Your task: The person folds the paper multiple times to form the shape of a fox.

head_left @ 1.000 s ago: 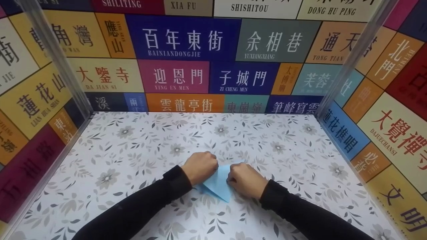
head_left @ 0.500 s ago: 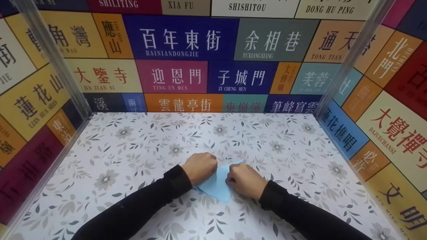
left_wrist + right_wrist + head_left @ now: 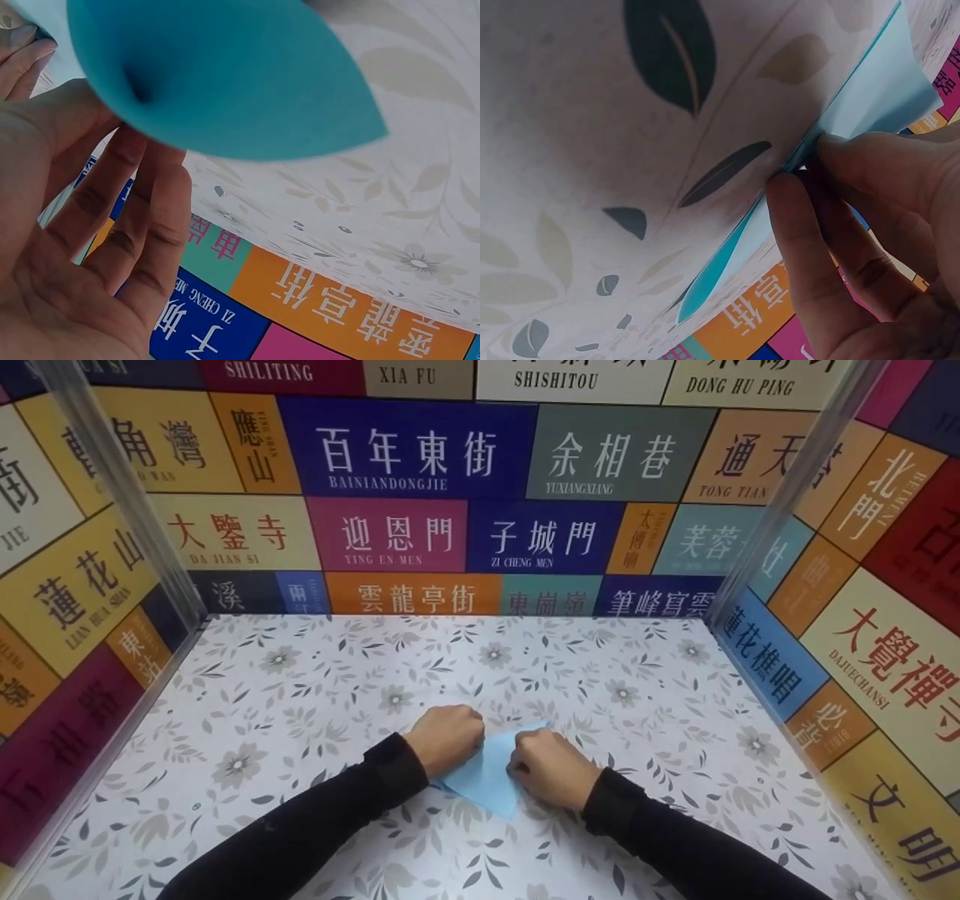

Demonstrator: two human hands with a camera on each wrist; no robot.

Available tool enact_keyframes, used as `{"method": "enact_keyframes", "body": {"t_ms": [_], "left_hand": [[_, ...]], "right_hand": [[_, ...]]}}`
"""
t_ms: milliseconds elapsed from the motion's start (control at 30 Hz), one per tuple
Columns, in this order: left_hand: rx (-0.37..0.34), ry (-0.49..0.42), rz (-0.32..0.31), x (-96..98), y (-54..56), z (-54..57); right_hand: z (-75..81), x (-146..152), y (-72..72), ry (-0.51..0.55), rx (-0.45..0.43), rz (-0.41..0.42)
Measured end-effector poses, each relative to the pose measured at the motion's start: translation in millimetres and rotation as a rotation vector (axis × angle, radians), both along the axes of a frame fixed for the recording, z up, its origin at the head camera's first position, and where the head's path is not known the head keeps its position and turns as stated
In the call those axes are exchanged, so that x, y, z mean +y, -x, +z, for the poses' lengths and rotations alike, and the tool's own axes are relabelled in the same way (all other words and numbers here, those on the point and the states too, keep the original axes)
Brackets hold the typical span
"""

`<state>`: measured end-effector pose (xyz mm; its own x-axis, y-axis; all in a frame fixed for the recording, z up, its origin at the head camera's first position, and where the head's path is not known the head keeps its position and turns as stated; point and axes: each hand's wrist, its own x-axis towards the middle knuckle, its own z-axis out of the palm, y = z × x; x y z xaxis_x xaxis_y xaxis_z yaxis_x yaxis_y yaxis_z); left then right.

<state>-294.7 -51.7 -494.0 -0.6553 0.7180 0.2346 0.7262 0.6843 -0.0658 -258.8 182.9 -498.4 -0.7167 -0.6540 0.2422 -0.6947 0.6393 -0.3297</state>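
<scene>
"Which way does the blue paper (image 3: pixel 484 776) point?"
"Curled over the desk (image 3: pixel 322 675), one corner aims towards the near side, another far right; its long axis is partly covered."
"And the grip?"
"Left hand (image 3: pixel 448 740) and right hand (image 3: pixel 553 766) each pinch it."

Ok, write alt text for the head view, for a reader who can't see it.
A person's left hand and right hand hold a light-blue sheet between them over a white tabletop patterned with grey flowers and leaves. Black sleeves cover both forearms. Colourful panels with Chinese characters line the back and sides.
</scene>
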Motion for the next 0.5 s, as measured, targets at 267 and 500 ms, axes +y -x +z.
{"method": "enact_keyframes", "body": {"t_ms": [267, 500], "left_hand": [[0.027, -0.052, 0.000, -8.3, -4.3, -0.2], [0.016, -0.063, -0.017, -11.4, -5.0, 0.5]], "right_hand": [[-1.6, -1, 0.1, 0.002, 0.001, 0.016], [-1.5, 0, 0.1, -0.001, 0.012, -0.001]]}}
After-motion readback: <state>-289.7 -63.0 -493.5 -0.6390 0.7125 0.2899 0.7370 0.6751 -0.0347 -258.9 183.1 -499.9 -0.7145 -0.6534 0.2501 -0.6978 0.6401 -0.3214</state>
